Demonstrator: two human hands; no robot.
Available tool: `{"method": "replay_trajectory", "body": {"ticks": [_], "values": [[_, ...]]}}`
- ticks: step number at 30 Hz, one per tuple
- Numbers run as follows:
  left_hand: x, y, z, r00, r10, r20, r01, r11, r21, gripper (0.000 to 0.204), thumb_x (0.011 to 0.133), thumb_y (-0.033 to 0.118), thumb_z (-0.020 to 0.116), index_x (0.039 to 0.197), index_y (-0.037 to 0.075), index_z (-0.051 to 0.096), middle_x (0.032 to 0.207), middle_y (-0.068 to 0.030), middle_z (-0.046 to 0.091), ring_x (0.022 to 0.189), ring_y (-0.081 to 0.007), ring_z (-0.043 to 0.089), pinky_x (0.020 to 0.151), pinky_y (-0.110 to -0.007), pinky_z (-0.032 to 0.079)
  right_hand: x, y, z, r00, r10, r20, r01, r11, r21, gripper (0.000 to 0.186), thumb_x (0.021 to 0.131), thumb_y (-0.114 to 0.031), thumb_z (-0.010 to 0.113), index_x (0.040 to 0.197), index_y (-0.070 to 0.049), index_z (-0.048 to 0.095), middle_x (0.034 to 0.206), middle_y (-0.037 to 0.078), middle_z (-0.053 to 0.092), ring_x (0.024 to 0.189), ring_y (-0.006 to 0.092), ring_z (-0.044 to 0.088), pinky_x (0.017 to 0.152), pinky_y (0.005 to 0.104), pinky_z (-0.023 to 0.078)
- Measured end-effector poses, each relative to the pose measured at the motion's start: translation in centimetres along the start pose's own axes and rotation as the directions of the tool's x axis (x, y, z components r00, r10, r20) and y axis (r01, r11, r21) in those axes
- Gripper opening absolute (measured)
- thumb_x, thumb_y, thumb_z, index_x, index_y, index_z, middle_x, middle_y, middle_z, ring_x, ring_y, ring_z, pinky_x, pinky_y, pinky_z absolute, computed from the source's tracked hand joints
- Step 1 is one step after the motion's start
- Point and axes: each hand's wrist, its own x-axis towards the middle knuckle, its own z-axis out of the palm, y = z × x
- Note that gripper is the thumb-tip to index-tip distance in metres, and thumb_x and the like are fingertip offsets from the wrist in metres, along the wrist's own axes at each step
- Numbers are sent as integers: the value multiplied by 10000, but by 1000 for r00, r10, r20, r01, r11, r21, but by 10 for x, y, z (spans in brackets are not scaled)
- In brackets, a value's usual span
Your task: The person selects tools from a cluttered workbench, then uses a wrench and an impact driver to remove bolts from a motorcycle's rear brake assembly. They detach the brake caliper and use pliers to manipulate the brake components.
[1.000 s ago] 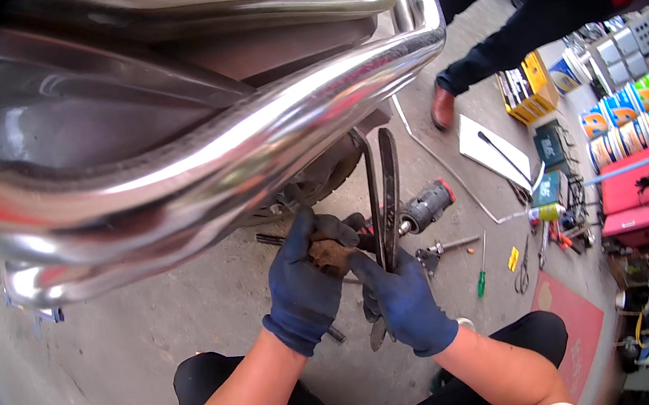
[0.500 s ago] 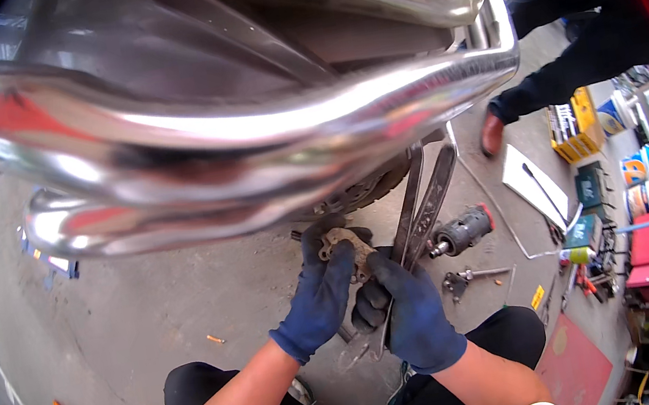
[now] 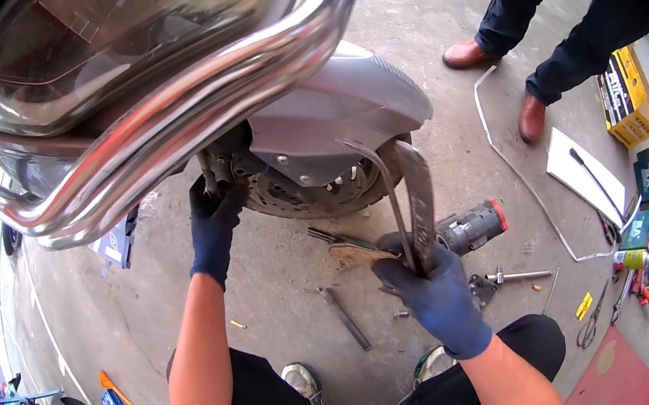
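Note:
My left hand [image 3: 218, 220], in a dark blue glove, reaches up beside a motorcycle's front wheel [image 3: 290, 200]. Its fingers curl around dark metal parts [image 3: 220, 155] at the lower fork; whatever they hold is mostly hidden. My right hand [image 3: 439, 299], gloved too, grips a long metal tool [image 3: 420, 195] with two upright arms, one broad and curved, one thin; its exact kind is unclear. A brown and dark object [image 3: 359, 254] lies by the right fingers, perhaps a brush. Behind that hand rests a black power tool [image 3: 473, 226] with a red end.
Chrome bars [image 3: 184, 131] and a grey fender [image 3: 343, 105] overhang the wheel. A flat bar [image 3: 346, 319] lies on the floor between my feet. At right are a ratchet-like tool [image 3: 517, 276], a white board [image 3: 581, 168] and a yellow box [image 3: 627, 98]. Another person's legs [image 3: 560, 69] stand far right.
My hands have separated: the left went from a small rusty metal part up to the wheel's side, the right moved slightly right with the long tool. The view shifted, showing more wheel and fender.

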Motion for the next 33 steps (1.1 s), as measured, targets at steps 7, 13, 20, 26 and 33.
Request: {"method": "replay_trajectory", "body": {"ticks": [7,13,20,26,33], "values": [[-47,24,37,910,-285,302,414,665,-621,341,992,329,589,1241,96,572,1109,-88,684,986,-223,683,862,-403,576,0,-15,9,995,102,-9,-101,989,112,161,894,-155,712,958,-12,676,686,-2,581,590,54,513,529,248,401],[-50,37,50,757,-55,651,632,317,-707,425,1019,426,493,1320,131,553,1210,-79,647,1101,-248,643,969,-433,538,-5,-39,27,954,190,230,-268,886,378,154,932,-118,621,1008,14,594,655,-5,496,516,82,443,489,240,373],[-45,33,64,725,-35,688,668,280,-690,453,995,408,527,1368,150,522,1288,-71,606,1202,-303,579,1038,-498,468,12,-29,73,980,194,-41,-170,930,326,161,939,-153,628,1018,-23,572,680,-4,498,540,86,449,498,245,381],[-39,22,67,739,-22,673,648,294,-702,568,922,470,574,1358,109,531,1314,-118,600,1236,-323,562,1064,-478,455,24,-31,75,974,226,-27,-183,846,501,142,906,-111,675,981,-40,578,753,6,561,587,75,504,527,237,435],[-43,29,78,800,42,598,575,226,-786,503,889,395,599,1259,55,593,1261,-185,619,1188,-365,585,1045,-512,466,34,-25,83,992,122,-39,-80,832,549,152,897,-99,674,992,-42,570,755,19,588,557,75,533,474,229,432]]}}
